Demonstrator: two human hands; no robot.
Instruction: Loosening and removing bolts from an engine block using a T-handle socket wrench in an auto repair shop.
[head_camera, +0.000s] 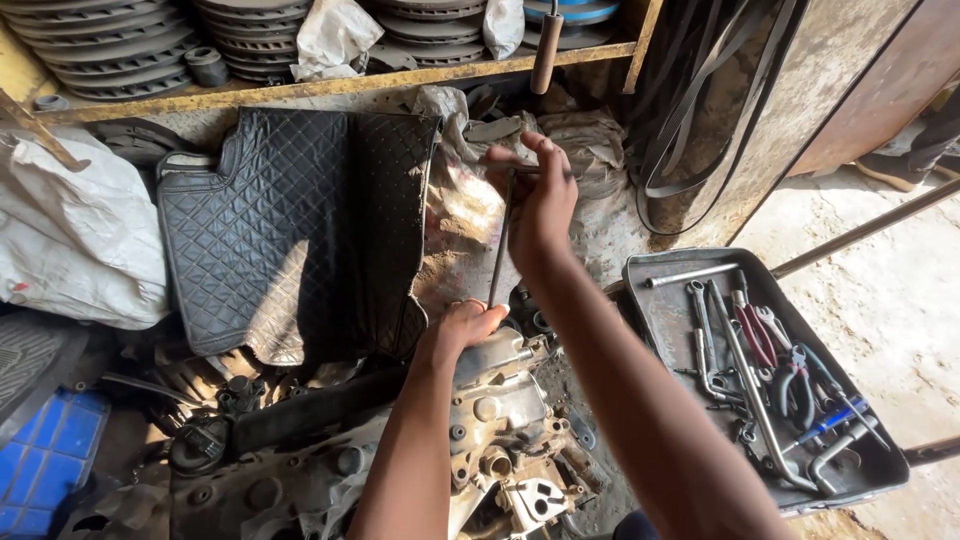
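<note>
A long thin metal T-handle wrench (500, 240) stands nearly upright over a dirty grey engine housing (500, 400) on the ground. My right hand (540, 195) grips the crossbar at its top. My left hand (465, 325) is closed around the shaft's lower end, right where it meets the housing. The tip of the tool is hidden behind my left hand.
A grey metal tray (660, 310) with several wrenches and red-handled pliers lies at right. A black quilted car floor mat (290, 230) leans at the back. A yellow shelf (330, 85) above holds stacked discs. A blue panel (50, 450) lies bottom left; black belts (690, 140) hang right.
</note>
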